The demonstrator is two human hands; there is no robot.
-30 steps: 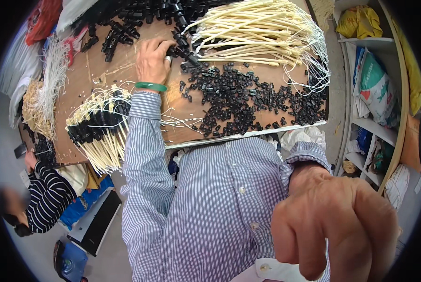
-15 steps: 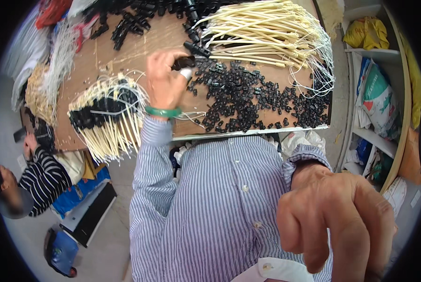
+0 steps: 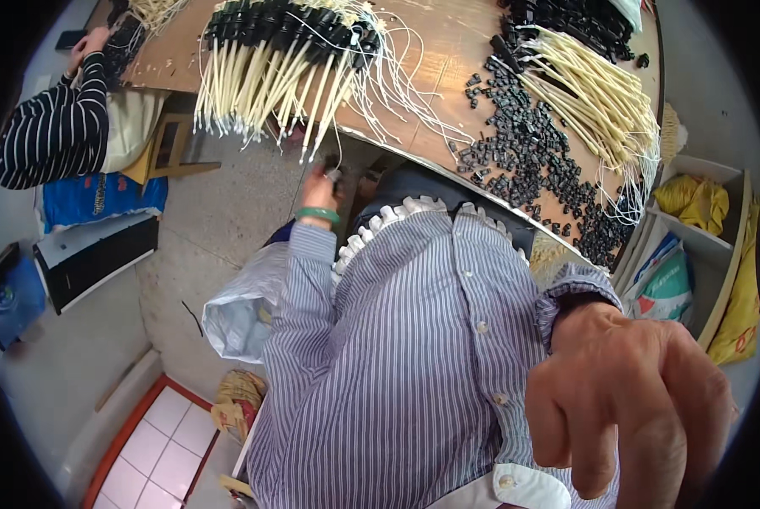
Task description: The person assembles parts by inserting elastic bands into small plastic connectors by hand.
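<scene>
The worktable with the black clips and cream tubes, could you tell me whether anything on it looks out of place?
The bundle of cream tubes overhangs the table edge, thin white strings dangling loose. Small black clips lie scattered. The left hand is below that edge.

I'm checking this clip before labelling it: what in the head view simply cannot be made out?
- Left hand: what it pinches is too small to tell.
- Right hand: close, blurred, fingertips cut by the lower edge; grip unclear.
- Black parts on the table: too small to identify.

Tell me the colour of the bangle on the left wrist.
Green; the bangle shows in the head view, just below the left hand.
</scene>
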